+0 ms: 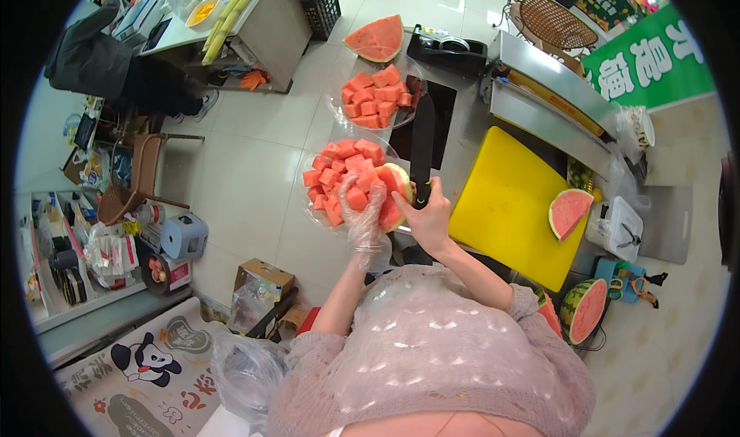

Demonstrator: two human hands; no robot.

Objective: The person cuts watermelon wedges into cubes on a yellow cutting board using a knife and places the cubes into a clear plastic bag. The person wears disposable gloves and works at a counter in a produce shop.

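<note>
My left hand, in a clear plastic glove, has its fingers around a watermelon chunk over a clear round container heaped with watermelon cubes. A cut piece of watermelon with rind leans at the container's right side. My right hand grips the handle of a knife with a dark broad blade, which points away from me; its thumb is near the rind. Farther off stands a second clear container of watermelon cubes, with a large watermelon wedge behind it.
A yellow cutting board lies to the right, bearing a watermelon slice. Beyond it stands a metal ledge. A halved watermelon and a blue holder with scissors are at lower right. A person stands at upper left.
</note>
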